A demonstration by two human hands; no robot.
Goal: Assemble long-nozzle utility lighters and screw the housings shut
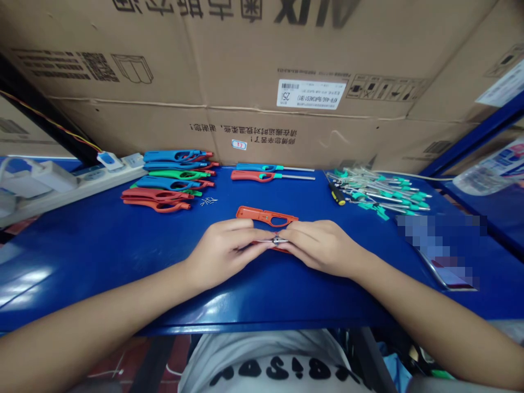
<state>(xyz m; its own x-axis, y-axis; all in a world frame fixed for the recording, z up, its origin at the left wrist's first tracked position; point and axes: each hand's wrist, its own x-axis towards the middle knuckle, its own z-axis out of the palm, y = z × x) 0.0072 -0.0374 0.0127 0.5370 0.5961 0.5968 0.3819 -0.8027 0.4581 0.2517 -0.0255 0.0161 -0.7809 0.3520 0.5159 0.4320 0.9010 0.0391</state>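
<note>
Closest in, the left hand (227, 248) and right hand (321, 245) meet over the blue table (164, 278), fingers and thumbs pinched nearly closed on a small metal piece (278, 240) between them. Just beyond lies an orange casing half (262, 215), and farther out two lighters (256, 176), blue and red, sit side by side near the cardboard (245, 117).

Assembly workbench, lighter parts (380, 191), cardboard wall (245, 60)
</note>
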